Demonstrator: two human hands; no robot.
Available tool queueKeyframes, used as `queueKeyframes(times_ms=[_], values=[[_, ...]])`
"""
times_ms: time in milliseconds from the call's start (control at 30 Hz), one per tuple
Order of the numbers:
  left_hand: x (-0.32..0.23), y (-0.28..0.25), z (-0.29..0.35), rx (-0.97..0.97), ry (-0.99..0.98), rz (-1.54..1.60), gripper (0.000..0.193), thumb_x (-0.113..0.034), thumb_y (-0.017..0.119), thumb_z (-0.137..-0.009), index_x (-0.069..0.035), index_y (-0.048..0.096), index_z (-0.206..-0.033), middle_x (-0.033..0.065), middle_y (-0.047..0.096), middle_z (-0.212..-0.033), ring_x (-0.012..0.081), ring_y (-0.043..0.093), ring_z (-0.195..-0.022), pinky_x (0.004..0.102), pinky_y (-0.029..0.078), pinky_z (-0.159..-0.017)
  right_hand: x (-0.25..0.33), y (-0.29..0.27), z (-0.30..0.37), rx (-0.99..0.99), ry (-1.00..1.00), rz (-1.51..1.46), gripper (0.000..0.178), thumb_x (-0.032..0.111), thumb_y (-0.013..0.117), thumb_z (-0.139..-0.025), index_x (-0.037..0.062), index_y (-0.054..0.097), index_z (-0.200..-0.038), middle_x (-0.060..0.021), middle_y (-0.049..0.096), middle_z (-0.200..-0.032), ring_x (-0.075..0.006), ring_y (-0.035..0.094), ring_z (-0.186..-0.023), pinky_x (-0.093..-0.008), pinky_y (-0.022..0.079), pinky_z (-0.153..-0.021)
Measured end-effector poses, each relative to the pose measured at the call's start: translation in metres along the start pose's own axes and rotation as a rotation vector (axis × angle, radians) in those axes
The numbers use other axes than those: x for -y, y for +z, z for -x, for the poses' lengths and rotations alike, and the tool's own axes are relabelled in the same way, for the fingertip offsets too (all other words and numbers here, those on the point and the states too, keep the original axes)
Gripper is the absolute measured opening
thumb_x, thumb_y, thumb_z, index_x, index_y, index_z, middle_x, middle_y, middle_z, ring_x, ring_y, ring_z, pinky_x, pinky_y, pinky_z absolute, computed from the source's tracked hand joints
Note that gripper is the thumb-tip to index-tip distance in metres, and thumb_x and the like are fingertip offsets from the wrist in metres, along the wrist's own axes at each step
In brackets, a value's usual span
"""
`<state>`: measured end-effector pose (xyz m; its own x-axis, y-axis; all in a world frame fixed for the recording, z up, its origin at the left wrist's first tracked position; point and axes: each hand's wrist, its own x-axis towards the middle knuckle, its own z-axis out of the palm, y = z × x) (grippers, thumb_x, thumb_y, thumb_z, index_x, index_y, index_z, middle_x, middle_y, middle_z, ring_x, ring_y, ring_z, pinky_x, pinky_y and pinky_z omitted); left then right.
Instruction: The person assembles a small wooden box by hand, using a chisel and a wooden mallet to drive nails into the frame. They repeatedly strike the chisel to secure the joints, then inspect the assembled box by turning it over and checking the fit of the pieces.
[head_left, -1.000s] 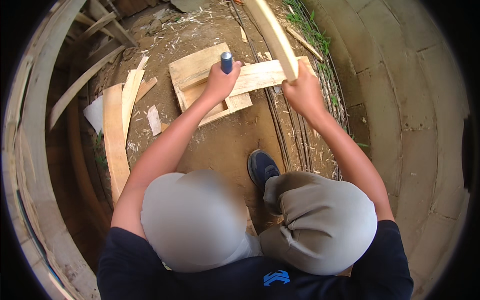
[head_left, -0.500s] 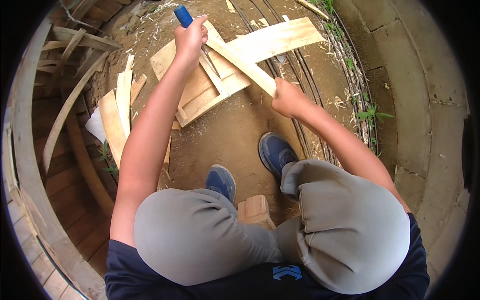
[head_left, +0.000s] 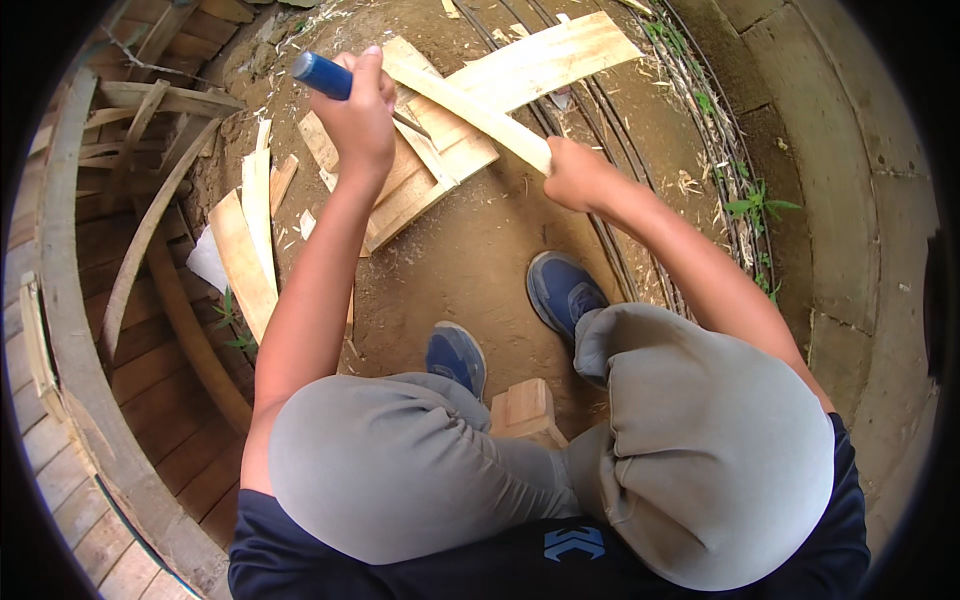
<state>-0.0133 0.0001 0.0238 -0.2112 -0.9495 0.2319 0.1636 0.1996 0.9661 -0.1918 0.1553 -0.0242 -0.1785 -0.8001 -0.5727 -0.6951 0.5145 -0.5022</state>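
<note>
Long, pale wooden slat (head_left: 470,112), kinda skinny
Left fingers (head_left: 386,92) wrapped round a blue-handled tool (head_left: 322,75), right fingers (head_left: 562,172) closed on the slat's near end; it points toward 10 o'clock.

Dark navy shirt (head_left: 470,572), angular blue emblem (head_left: 574,544), grey trousers (head_left: 380,475), blue shoes (head_left: 566,288).

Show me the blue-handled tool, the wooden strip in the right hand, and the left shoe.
Blue-handled tool (head_left: 324,77): head view, on its blue handle.
Wooden strip (head_left: 470,115): head view, midway along its visible length.
Left shoe (head_left: 453,357): head view, on its blue upper.
</note>
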Motion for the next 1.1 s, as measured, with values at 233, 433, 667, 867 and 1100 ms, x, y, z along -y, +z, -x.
queueKeyframes(times_ms=[233, 433, 667, 867, 1100], values=[[0.018, -0.001, 0.012, 0.036, -0.068, -0.047, 0.037, -0.011, 0.058, -0.097, -0.014, 0.035, -0.069, -0.0012, 0.04, -0.056, 0.0089, 0.036, -0.047, 0.0265, 0.029, -0.045, -0.001, -0.001, 0.001, -0.019, -0.009, 0.005, 0.036, 0.007, 0.057, -0.082, -0.0075, 0.063, -0.114, -0.0301, 0.069, -0.109, -0.0421, 0.068, -0.105, -0.0459, 0.053, -0.092], [0.024, -0.003, 0.017, 0.056, -0.088, -0.064, 0.041, -0.012, 0.061, -0.097, -0.013, 0.035, -0.065, -0.0003, 0.045, -0.056, 0.0094, 0.041, -0.048, 0.0282, 0.033, -0.047, -0.001, -0.003, 0.002, -0.015, 0.0, 0.02, 0.036, 0.007, 0.057, -0.082, -0.0078, 0.062, -0.115, -0.03, 0.069, -0.109, -0.0423, 0.067, -0.106, -0.0459, 0.052, -0.093], [0.027, -0.008, 0.02, 0.042, -0.049, -0.143, 0.036, -0.013, 0.057, -0.1, -0.013, 0.036, -0.07, -0.0009, 0.042, -0.057, 0.0094, 0.04, -0.049, 0.0269, 0.033, -0.047, 0.0, -0.011, 0.003, 0.001, -0.004, 0.019, 0.034, 0.008, 0.058, -0.082, -0.0046, 0.062, -0.114, -0.031, 0.068, -0.109, -0.0419, 0.067, -0.106, -0.0476, 0.052, -0.092], [0.028, -0.012, 0.023, 0.01, -0.114, -0.198, 0.033, -0.016, 0.057, -0.099, -0.013, 0.043, -0.07, -0.0015, 0.049, -0.06, 0.0093, 0.046, -0.051, 0.028, 0.039, -0.05, 0.054, -0.095, 0.056, -0.542, -0.25, 0.033, 0.03, 0.009, 0.064, -0.083, -0.0005, 0.062, -0.111, -0.0275, 0.07, -0.092, -0.0396, 0.071, -0.085, -0.0456, 0.056, -0.075], [0.028, -0.025, 0.038, 0.055, -0.048, -0.25, 0.033, -0.024, 0.062, -0.098, -0.001, 0.054, -0.075, 0.0042, 0.052, -0.061, 0.0133, 0.049, -0.061, 0.0355, 0.041, -0.058, 0.143, -0.151, 0.138, -1.069, -0.846, 0.091, 0.032, 0.003, 0.066, -0.084, -0.0037, 0.056, -0.114, -0.0201, 0.069, -0.082, -0.0269, 0.071, -0.069, -0.0366, 0.055, -0.065]])
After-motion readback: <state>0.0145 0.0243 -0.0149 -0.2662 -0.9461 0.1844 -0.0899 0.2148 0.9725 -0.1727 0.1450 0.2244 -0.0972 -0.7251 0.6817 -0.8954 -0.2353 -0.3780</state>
